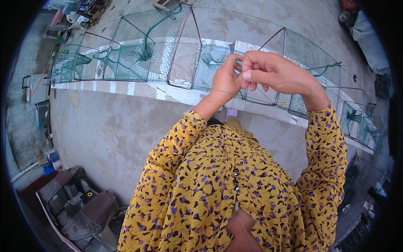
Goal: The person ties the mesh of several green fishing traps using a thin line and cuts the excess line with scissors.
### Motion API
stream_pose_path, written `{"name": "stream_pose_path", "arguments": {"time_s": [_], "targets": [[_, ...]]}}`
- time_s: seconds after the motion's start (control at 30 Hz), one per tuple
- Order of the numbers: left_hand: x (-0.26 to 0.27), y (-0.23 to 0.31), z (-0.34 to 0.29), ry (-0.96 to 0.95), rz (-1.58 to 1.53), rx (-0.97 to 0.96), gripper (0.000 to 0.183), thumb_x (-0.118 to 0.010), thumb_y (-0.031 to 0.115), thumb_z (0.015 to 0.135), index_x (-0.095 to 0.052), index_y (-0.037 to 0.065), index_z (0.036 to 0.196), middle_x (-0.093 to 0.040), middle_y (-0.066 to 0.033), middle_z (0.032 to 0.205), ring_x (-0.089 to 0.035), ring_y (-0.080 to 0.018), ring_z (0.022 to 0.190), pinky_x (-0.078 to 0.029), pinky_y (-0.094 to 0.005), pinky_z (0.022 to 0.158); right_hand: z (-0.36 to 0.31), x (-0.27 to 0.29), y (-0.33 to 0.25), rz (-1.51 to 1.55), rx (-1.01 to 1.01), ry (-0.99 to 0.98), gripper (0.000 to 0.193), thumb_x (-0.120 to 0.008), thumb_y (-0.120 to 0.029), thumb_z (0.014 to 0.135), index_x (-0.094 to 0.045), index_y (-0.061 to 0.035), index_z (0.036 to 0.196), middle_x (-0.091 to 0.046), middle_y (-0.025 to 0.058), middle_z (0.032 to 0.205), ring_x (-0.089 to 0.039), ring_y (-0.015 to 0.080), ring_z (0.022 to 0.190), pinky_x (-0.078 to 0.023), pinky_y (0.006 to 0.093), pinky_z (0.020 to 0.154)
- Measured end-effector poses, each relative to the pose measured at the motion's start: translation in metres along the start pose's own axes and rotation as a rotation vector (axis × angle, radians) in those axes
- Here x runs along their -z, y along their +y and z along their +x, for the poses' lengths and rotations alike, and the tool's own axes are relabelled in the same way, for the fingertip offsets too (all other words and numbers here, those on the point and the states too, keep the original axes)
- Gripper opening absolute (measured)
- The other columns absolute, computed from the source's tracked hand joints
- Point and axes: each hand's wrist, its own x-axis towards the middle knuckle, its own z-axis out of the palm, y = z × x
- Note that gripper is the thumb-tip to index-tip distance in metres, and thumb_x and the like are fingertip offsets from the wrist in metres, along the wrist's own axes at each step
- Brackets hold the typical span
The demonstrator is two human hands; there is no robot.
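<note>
A long green mesh fish trap (126, 59) with several rectangular metal frames stretches from left to right in front of me. My left hand (226, 80) and my right hand (275, 73) meet over its middle, fingertips touching. Both are closed in a pinch; whatever lies between the fingers is too small or hidden to make out. A thin green cord passes beside my left wrist. Close by, a brown metal frame (181, 87) of the trap leans to the left of my hands, and another stands behind my right hand.
Under the trap runs a long pale board (145, 90) with white strips. A three-wheeled vehicle with brown seats (98, 210) stands at the lower left. Assorted clutter (79, 17) lies at the far left, and a red wheeled machine (346, 14) is at the far right.
</note>
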Motion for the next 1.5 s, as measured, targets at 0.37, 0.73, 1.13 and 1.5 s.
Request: {"name": "stream_pose_path", "arguments": {"time_s": [0.37, 0.73, 1.13, 1.5], "targets": [[0.011, -0.001, 0.021, -0.258, 0.053, 0.007, 0.015, -0.062, 0.009, 0.078, -0.065, 0.006, 0.092, -0.062, -0.0001, 0.079, -0.046, -0.0048, 0.058, -0.042, -0.0197, 0.057, -0.016, 0.051, 0.002, 0.065, 0.255, 0.504, 0.018, -0.053, -0.024, 0.088, -0.051, -0.0068, 0.088, -0.055, -0.0012, 0.067, -0.05, 0.0035, 0.058, -0.039, 0.0163, 0.051], [0.021, -0.001, 0.042, -0.34, 0.119, 0.034, 0.014, -0.059, 0.011, 0.082, -0.065, 0.004, 0.092, -0.062, -0.0011, 0.076, -0.051, -0.0063, 0.065, -0.043, -0.0215, 0.06, 0.022, 0.073, 0.009, 0.358, 0.107, 0.637, 0.013, -0.051, -0.018, 0.089, -0.05, -0.0062, 0.086, -0.058, 0.0051, 0.072, -0.056, 0.0106, 0.061, -0.045, 0.0208, 0.053], [-0.001, 0.019, 0.07, -0.304, -0.218, -0.048, 0.012, -0.059, 0.015, 0.082, -0.064, 0.004, 0.084, -0.06, -0.0028, 0.075, -0.049, -0.0081, 0.06, -0.041, -0.0229, 0.058, 0.014, 0.11, 0.015, -0.003, 0.021, 0.776, 0.026, -0.049, -0.028, 0.089, -0.056, -0.0082, 0.104, -0.061, 0.0018, 0.095, -0.057, 0.0067, 0.073, -0.045, 0.019, 0.062], [-0.066, 0.015, 0.099, -0.208, -0.345, 0.018, 0.015, -0.06, 0.014, 0.079, -0.062, -0.001, 0.076, -0.062, -0.0044, 0.066, -0.053, -0.0096, 0.058, -0.043, -0.0245, 0.055, 0.028, 0.134, 0.083, -0.114, -0.292, 0.191, 0.012, -0.064, -0.008, 0.075, -0.065, -0.0043, 0.087, -0.059, -0.0036, 0.072, -0.05, 0.004, 0.064, -0.039, 0.019, 0.055]]}}
